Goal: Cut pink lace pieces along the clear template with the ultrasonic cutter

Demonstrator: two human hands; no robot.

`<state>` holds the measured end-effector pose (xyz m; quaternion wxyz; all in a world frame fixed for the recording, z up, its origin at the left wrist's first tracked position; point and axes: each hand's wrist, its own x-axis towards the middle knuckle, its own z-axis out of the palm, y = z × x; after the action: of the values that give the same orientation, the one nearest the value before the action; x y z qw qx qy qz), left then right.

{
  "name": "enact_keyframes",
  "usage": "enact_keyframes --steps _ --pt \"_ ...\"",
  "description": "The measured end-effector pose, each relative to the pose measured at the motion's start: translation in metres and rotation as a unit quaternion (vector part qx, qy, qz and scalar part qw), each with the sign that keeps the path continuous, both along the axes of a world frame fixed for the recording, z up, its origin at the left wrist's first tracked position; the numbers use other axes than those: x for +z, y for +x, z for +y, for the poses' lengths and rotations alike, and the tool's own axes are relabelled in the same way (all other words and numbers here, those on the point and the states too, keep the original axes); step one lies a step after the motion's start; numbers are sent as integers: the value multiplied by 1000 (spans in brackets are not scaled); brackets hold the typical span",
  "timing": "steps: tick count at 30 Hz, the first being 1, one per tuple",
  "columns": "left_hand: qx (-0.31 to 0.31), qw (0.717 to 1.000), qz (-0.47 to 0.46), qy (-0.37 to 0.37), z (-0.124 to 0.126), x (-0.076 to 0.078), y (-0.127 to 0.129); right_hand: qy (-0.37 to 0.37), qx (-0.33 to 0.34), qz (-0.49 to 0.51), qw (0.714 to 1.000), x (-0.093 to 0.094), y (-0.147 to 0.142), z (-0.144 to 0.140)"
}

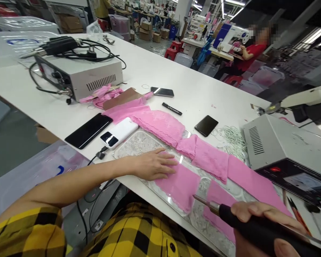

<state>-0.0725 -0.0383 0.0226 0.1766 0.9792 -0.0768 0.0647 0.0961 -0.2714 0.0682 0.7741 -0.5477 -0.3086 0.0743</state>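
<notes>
My left hand lies flat, fingers together, on the left edge of a pink lace piece spread over a clear glass plate. My right hand grips the black handle of a hot cutting tool; its metal tip points left, just above the gap between that piece and another pink piece. More pink lace pieces run in a row across the plate, and a lace stack lies behind.
A grey control box stands at right, another box with cables at back left. Two dark phones, a white power bank, a black marker and green elastic loops lie on the white table. A person in red sits at a far sewing machine.
</notes>
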Motion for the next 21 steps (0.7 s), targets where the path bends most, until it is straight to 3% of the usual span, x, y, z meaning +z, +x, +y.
enact_keyframes --steps 10,17,21 --pt "-95 994 45 -7 -40 3 53 1 -1 -10 1000 3 12 -11" --pt "-113 992 -33 36 -62 -8 57 -14 -20 26 999 7 12 -25" --pt "-104 994 -17 42 -64 -8 57 -1 -41 9 999 2 21 -28"
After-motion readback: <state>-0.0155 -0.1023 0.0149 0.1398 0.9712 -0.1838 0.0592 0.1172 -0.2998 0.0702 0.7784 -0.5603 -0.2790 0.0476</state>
